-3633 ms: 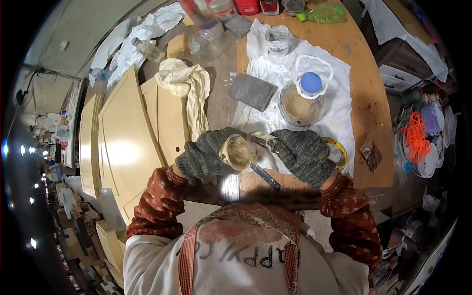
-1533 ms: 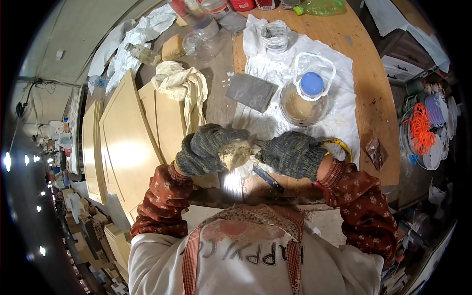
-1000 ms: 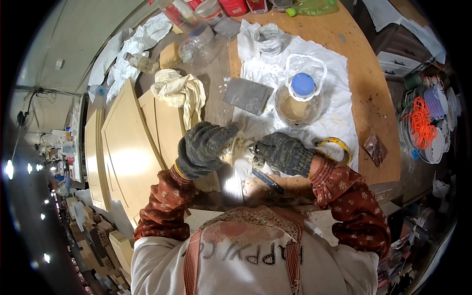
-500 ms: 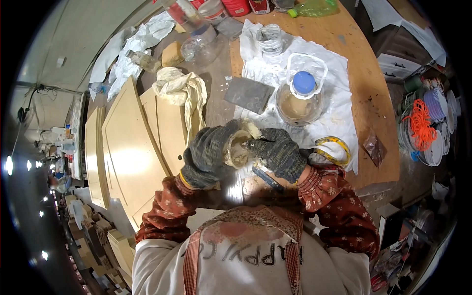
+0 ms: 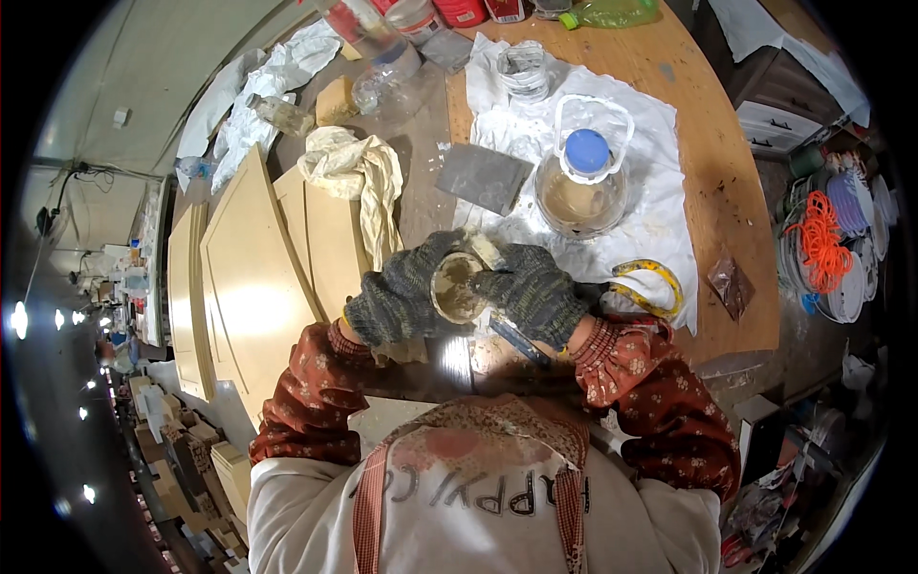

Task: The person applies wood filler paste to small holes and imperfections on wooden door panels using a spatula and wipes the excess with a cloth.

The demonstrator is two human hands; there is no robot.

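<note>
My left hand (image 5: 406, 292), in a dark grey knit glove, is closed around a small round cup (image 5: 443, 304) with pale, smeared walls. Inside it shows a beige-brown paste (image 5: 463, 287). At the cup's right rim is my right hand (image 5: 532, 290), gloved alike, with its fingers bent inward; what they grip is hidden. A cream-coloured, paste-smeared piece (image 5: 485, 250) sticks out between the two hands at the cup's far side; its kind I cannot tell. Just below my right hand, a slim dark-handled tool (image 5: 519, 339) lies near the table's front edge.
A clear jug (image 5: 580, 206) with a blue cap stands on white cloth (image 5: 652, 191). Nearby are a grey flat pad (image 5: 485, 178), a yellow curved object (image 5: 652, 287) and a cream rag (image 5: 356, 167). Cream panels (image 5: 251, 277) lean at left. Bottles and red containers line the back.
The cup's mouth has turned more into view, showing more of the paste. My left hand has shifted slightly left around it, and my right fingers remain at the rim.
</note>
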